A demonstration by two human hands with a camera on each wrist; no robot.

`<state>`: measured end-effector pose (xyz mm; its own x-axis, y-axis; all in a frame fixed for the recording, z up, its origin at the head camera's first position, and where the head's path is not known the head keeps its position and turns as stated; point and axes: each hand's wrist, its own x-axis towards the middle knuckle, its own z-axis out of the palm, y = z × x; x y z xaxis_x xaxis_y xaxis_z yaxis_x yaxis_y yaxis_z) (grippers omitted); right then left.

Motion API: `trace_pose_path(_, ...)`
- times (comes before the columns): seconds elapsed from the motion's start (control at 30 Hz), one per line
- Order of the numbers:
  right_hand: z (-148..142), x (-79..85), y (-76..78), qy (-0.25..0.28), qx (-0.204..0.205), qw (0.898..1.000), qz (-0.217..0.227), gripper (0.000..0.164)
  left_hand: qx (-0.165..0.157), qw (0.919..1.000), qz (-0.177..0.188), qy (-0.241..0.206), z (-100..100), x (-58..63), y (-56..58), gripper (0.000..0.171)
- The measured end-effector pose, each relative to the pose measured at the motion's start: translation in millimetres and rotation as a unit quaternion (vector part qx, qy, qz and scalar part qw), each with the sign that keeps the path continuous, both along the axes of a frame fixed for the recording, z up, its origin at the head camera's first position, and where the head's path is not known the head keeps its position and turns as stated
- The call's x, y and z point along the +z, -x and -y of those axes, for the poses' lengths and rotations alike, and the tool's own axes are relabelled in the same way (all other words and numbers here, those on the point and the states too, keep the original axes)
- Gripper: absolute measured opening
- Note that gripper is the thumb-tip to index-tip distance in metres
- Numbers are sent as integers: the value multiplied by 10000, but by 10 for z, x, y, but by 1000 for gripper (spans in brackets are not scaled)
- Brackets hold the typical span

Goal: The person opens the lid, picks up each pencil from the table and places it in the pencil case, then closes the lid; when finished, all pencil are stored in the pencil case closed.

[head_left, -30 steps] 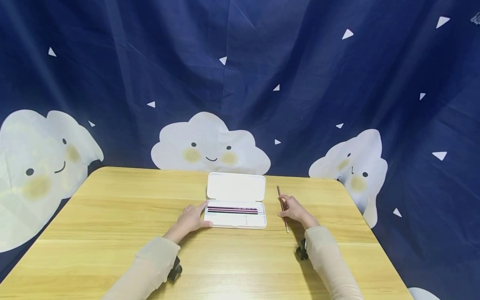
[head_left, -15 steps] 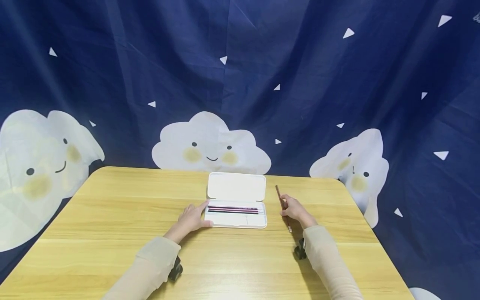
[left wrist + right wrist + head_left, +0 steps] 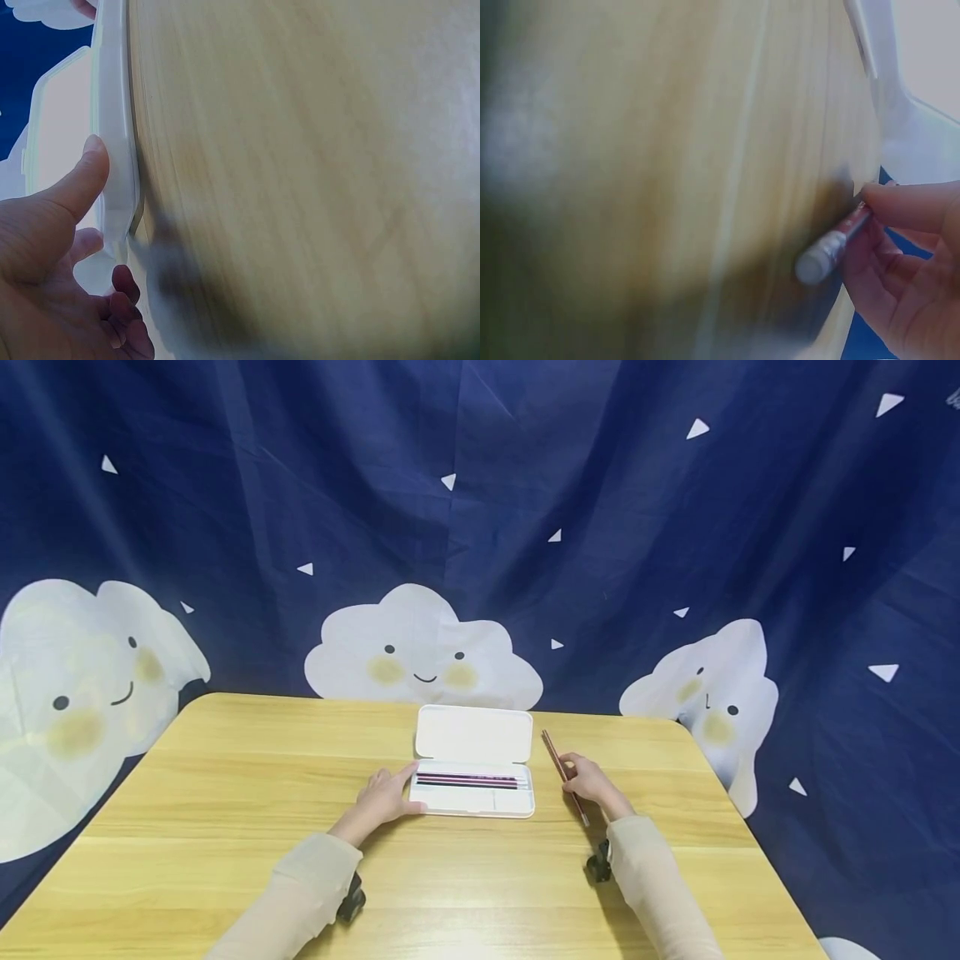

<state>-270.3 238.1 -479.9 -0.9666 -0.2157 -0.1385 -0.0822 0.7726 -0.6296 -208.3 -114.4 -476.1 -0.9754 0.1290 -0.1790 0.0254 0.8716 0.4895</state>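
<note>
A white pencil case (image 3: 472, 802) lies on the table with its lid (image 3: 474, 733) raised toward the back. Several dark pencils (image 3: 467, 780) lie side by side in its rear compartment. My left hand (image 3: 380, 796) holds the left end of the case, thumb at the front corner and a finger at the back one. In the left wrist view the thumb (image 3: 88, 176) presses the case's side wall. To the right of the case, my right hand (image 3: 590, 778) pinches a reddish-brown pencil (image 3: 554, 758) near its middle. Its pale eraser end (image 3: 816, 264) points toward the right wrist camera.
The wooden table (image 3: 465, 877) has rounded far corners. Behind it hangs a dark blue curtain (image 3: 480, 510) with white clouds. A small black device (image 3: 351, 900) sits at the left wrist, and another one (image 3: 598, 863) at the right.
The pencil in my right hand has turned, its far end swinging left toward the case and its eraser end swinging right. My left hand and the case stay where they were.
</note>
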Motion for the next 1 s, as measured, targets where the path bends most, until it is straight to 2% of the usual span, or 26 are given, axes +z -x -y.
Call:
trace_pose_path(0.2,-12,-2,-9,543,-218,9974,-424,44,-11,10000,1,1,5,-11,-5,81)
trace_pose_path(0.53,49,46,22,1018,-573,9866,-1140,32,9,10000,-41,-27,4,-8,-4,81)
trace_pose_path(0.83,202,110,15,1277,-274,9802,-1487,30,22,10000,-22,-33,-2,0,-15,80)
trace_pose_path(1.0,301,129,6,1184,-77,9800,-1599,28,12,10000,-35,-61,-4,-5,-10,81)
